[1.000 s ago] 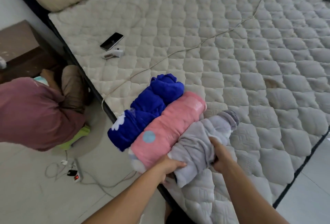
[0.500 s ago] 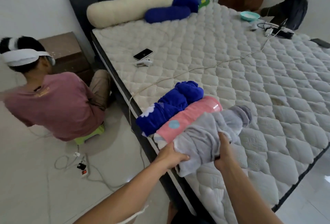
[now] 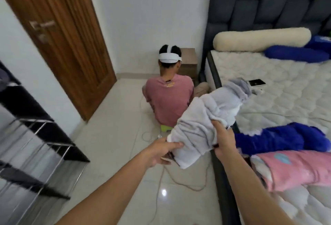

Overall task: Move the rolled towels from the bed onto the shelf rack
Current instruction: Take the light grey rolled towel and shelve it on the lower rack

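A rolled grey towel (image 3: 206, 117) is in the air above the floor, just off the bed's left edge. My left hand (image 3: 161, 151) grips its near lower end and my right hand (image 3: 223, 138) grips its right side. A rolled blue towel (image 3: 279, 137) and a rolled pink towel (image 3: 293, 169) lie side by side on the mattress (image 3: 295, 99) near its edge. The black shelf rack (image 3: 35, 135) with metal bars stands at the far left.
A person in a pink shirt (image 3: 169, 97) sits on the floor beside the bed, back to me. Cables (image 3: 179, 180) run across the tiled floor. A wooden door (image 3: 59, 33) is at the left. A phone (image 3: 257, 82) and cream bolster (image 3: 261, 39) lie on the bed.
Both hands lifted the grey towel off the mattress and carried it left over the floor. My view swung left, bringing the rack and the door into sight.
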A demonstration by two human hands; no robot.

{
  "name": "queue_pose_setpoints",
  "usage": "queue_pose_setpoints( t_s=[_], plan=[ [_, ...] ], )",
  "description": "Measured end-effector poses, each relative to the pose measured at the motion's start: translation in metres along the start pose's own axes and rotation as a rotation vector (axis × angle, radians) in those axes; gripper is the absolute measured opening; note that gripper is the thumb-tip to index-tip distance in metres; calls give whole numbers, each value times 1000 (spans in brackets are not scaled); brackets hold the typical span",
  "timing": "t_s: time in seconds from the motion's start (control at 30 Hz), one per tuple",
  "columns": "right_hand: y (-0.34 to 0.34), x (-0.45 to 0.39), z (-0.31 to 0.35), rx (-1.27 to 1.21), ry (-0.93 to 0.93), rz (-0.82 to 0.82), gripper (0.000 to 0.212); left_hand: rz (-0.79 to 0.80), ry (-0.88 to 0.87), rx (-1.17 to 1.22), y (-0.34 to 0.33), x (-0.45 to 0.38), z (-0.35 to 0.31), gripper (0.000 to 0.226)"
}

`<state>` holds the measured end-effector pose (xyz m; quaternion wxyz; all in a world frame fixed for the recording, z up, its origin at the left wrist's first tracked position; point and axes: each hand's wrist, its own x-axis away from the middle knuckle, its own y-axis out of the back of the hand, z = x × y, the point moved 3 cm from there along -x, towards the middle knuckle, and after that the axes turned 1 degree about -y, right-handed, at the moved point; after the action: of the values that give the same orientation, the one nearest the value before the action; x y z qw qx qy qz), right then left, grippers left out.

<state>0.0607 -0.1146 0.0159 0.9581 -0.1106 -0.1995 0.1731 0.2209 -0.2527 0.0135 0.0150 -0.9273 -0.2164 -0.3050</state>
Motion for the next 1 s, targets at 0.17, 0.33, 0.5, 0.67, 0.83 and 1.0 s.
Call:
queue_pose_setpoints(
  t_s=[0.17,0.33,0.5,0.67,0.83,1.0],
  plan=[
    [-135,3,-15,126,41,221,59,-158,-10,155,103,23,23,42],
    [-276,-2,-55,276,81,455,59,-337,35,307,206,25,61,56],
    [-411,-12,-105,418,106,711,52,-542,98,496,305,6,91,72],
    [-531,-29,-152,616,78,902,78,-645,161,709,376,-15,105,49],
    [-614,-25,-198,847,80,1029,75,-732,225,855,426,-33,115,25],
    [-682,-18,-259,1040,87,1139,70,-740,312,934,482,-48,135,31]
  ],
)
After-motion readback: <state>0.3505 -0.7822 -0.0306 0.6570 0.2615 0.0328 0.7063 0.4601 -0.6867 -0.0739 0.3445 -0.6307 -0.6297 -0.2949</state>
